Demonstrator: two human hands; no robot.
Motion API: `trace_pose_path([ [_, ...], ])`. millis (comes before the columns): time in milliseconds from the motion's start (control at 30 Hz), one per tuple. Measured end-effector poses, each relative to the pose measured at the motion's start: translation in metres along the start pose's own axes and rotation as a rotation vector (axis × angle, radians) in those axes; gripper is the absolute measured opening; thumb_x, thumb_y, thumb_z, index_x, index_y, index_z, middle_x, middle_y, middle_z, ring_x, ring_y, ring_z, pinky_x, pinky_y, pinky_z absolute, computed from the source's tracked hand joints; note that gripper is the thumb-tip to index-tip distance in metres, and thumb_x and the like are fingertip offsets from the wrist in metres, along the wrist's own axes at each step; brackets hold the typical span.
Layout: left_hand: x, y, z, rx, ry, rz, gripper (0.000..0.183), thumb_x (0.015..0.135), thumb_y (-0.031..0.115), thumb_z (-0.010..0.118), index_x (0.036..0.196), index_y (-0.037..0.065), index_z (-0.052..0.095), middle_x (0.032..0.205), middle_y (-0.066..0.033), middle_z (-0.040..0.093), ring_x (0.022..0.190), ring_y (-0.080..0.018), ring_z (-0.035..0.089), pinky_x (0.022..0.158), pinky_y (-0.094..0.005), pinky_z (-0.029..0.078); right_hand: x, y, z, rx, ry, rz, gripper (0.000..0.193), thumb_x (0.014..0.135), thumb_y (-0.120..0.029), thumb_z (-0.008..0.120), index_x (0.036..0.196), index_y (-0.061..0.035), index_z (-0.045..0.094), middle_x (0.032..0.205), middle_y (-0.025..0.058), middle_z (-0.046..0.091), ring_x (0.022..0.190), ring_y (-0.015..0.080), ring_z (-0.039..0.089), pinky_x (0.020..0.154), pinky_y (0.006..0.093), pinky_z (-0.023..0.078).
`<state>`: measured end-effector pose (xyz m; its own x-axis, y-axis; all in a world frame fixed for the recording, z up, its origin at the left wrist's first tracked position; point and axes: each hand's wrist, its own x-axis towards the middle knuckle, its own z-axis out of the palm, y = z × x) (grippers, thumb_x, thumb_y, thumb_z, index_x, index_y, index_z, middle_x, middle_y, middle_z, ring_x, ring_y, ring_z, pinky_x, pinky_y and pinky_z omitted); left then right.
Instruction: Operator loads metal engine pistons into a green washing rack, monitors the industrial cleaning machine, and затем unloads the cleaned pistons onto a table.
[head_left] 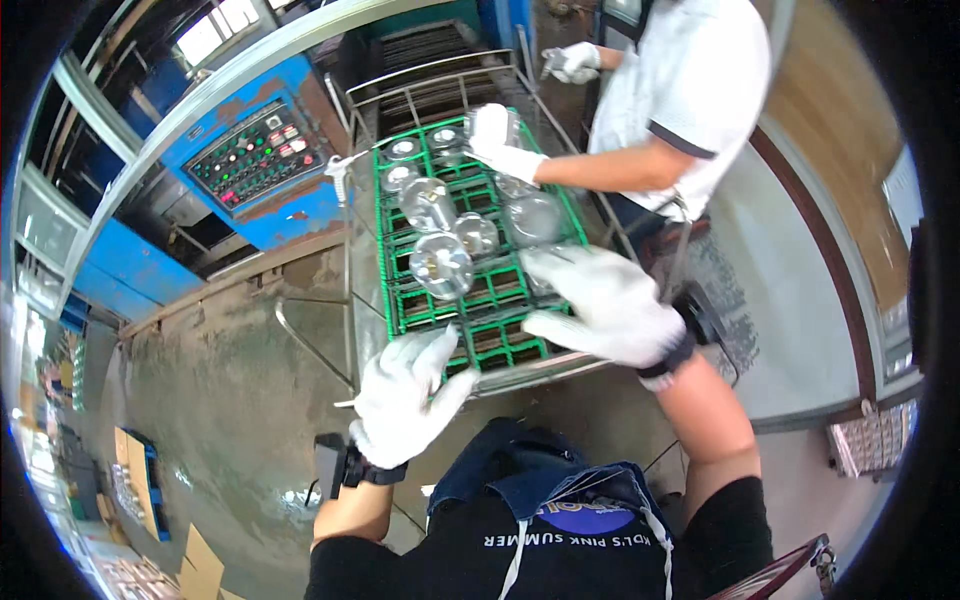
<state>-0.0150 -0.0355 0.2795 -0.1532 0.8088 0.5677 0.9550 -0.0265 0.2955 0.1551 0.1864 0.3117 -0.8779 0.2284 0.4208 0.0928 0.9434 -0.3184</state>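
Before me stands a green wire rack divided into square cells, holding several clear rounded glass vessels, among them one glass vessel near its middle. My left hand, in a white glove, is at the near left corner of the rack, thumb and fingers apart with nothing between them. Slightly blurred, my gloved right hand reaches over the rack's right side, fingers stretched out and thumb apart. Its fingertips come close to a large glass vessel; what lies beneath the palm is partly hidden.
A co-worker in a white shirt stands at the right, one gloved hand at a glass vessel on the rack's far side. Metal rails frame the rack. To the left is a blue control panel with many buttons.
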Motion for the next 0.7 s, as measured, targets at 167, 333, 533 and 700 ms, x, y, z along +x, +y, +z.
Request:
trace_pose_path([
  [167, -0.042, -0.047, -0.009, -0.024, -0.202, -0.248, 0.045, 0.077, 0.037, 0.081, 0.102, 0.002, 0.070, 0.080, -0.0159, 0.067, 0.072, -0.0330, 0.066, 0.065, -0.0412, 0.055, 0.140, 0.030, 0.106, -0.364, -0.466, 0.093, 0.070, 0.067, -0.058, 0.068, 0.116, -0.0081, 0.066, 0.112, 0.0186, 0.063, 0.103, 0.0343, 0.059, 0.086, 0.0489, 0.048],
  [333, -0.032, -0.051, -0.010, -0.009, -0.215, -0.262, 0.056, 0.074, 0.046, 0.081, 0.100, -0.003, 0.069, 0.069, -0.0137, 0.064, 0.063, -0.0309, 0.067, 0.057, -0.0390, 0.054, 0.187, 0.059, 0.231, -0.660, -0.168, -0.562, 0.036, 0.087, -0.029, 0.058, 0.122, -0.0198, 0.062, 0.114, 0.0094, 0.061, 0.110, 0.0262, 0.056, 0.095, 0.0478, 0.044],
  [533, -0.030, -0.060, -0.011, -0.040, -0.272, -0.282, 0.058, 0.076, 0.046, 0.080, 0.103, -0.003, 0.066, 0.084, -0.0152, 0.070, 0.074, -0.0303, 0.070, 0.062, -0.0372, 0.057, 0.217, 0.066, 0.301, -0.561, -0.695, -0.485, 0.010, 0.078, -0.020, 0.063, 0.082, -0.0192, 0.072, 0.087, 0.0008, 0.068, 0.089, 0.0214, 0.066, 0.073, 0.0369, 0.054],
  [700, -0.039, -0.068, -0.006, 0.009, -0.243, -0.246, 0.070, 0.077, 0.058, 0.075, 0.107, -0.005, 0.064, 0.094, -0.0129, 0.069, 0.080, -0.0243, 0.066, 0.065, -0.0341, 0.056, 0.256, 0.043, 0.259, -0.619, -0.631, -0.370, 0.020, 0.070, -0.023, 0.069, 0.085, -0.0145, 0.078, 0.130, 0.0107, 0.060, 0.113, 0.0264, 0.058, 0.098, 0.0346, 0.044],
])
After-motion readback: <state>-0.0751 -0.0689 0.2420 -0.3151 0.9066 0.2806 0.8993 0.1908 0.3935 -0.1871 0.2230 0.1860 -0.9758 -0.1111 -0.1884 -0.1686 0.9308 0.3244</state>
